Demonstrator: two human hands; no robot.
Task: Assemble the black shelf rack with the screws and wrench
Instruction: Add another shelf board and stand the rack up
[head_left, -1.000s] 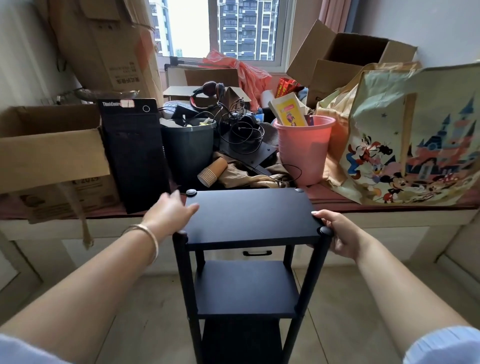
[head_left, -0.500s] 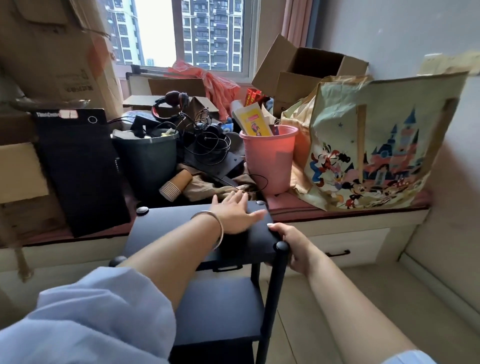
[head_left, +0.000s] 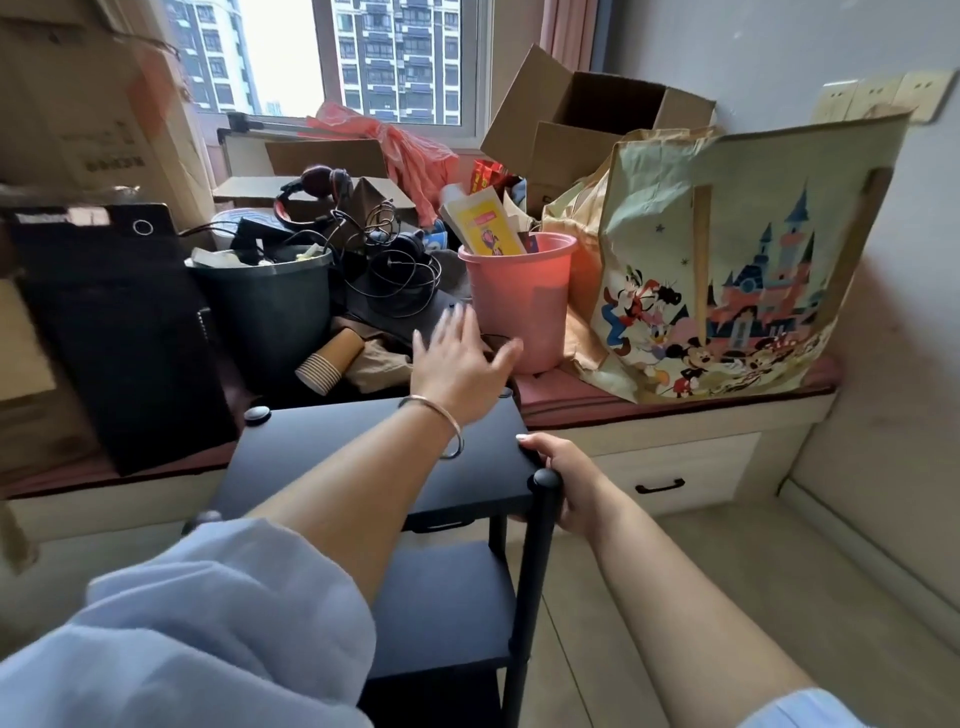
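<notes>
The black shelf rack (head_left: 322, 457) stands upright on the floor against the window bench, with a top board, lower boards and round caps on its posts. My right hand (head_left: 563, 480) grips the top board's near right corner beside the capped post (head_left: 543, 525). My left hand (head_left: 460, 361) is raised above the rack's far right corner with its fingers spread and straight, holding nothing, close to the pink bucket (head_left: 519, 299). No screws or wrench show.
The bench (head_left: 675, 410) behind the rack carries a dark bin (head_left: 270, 306), a stack of paper cups (head_left: 330, 361), tangled cables and headphones, a black flat box (head_left: 119, 332), cardboard boxes and a large cartoon bag (head_left: 727, 280). Tiled floor lies to the right.
My left hand has left the top board and lifted forward toward the pink bucket. My right hand keeps its grip on the corner. The view has swung a little to the right.
</notes>
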